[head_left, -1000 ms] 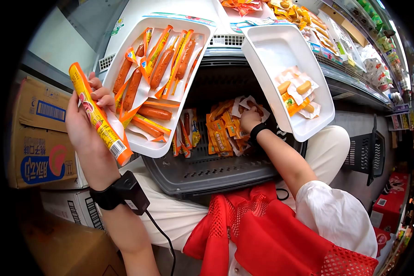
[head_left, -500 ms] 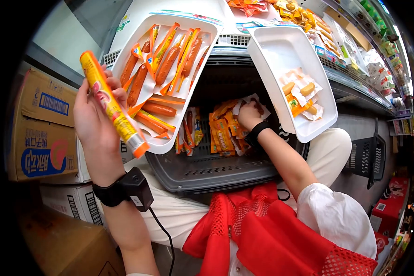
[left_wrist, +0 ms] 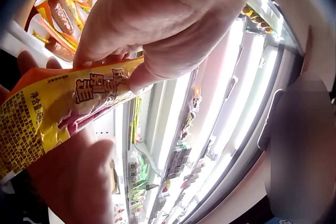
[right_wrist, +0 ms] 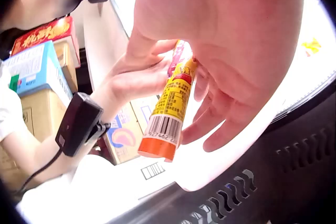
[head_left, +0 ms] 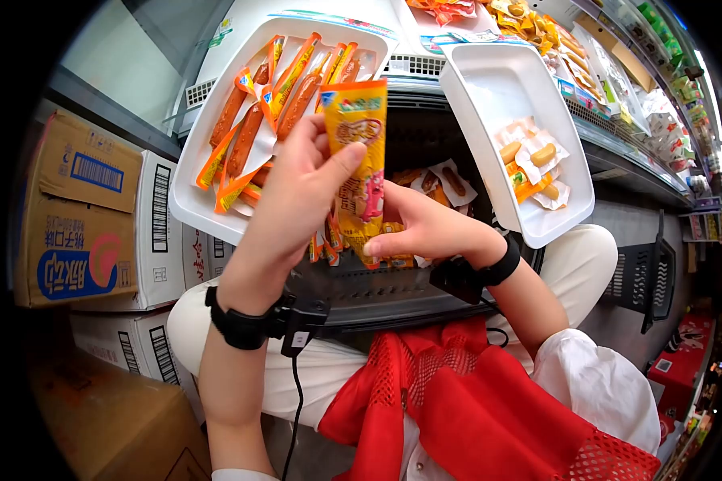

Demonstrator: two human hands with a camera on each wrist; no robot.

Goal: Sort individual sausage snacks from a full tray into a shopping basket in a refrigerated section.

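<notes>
A yellow and orange sausage packet [head_left: 361,160] stands nearly upright above the dark basket [head_left: 361,309]. My left hand [head_left: 301,188] pinches its upper part between thumb and fingers; my right hand [head_left: 417,224] holds its lower end. Seen from the left wrist, the packet [left_wrist: 63,111] shows its printed front under my left hand [left_wrist: 163,19]. In the right wrist view the packet's barcode end [right_wrist: 168,113] points down beside my right hand [right_wrist: 226,50]. Behind the hands, the left white tray [head_left: 186,188] holds several sausages in orange wrappers, partly covered by the left hand.
Another white tray [head_left: 501,76] with a few small sausages leans over the basket's right side. Small packets [head_left: 449,183] lie in the basket, partly hidden. Cardboard boxes [head_left: 76,208] are stacked at left, a black basket [head_left: 642,272] stands at right, and loaded shelves run along the upper right.
My left hand has moved right with the packet, from the left tray's side to above the basket. My right hand has come up out of the basket and taken the packet's lower end.
</notes>
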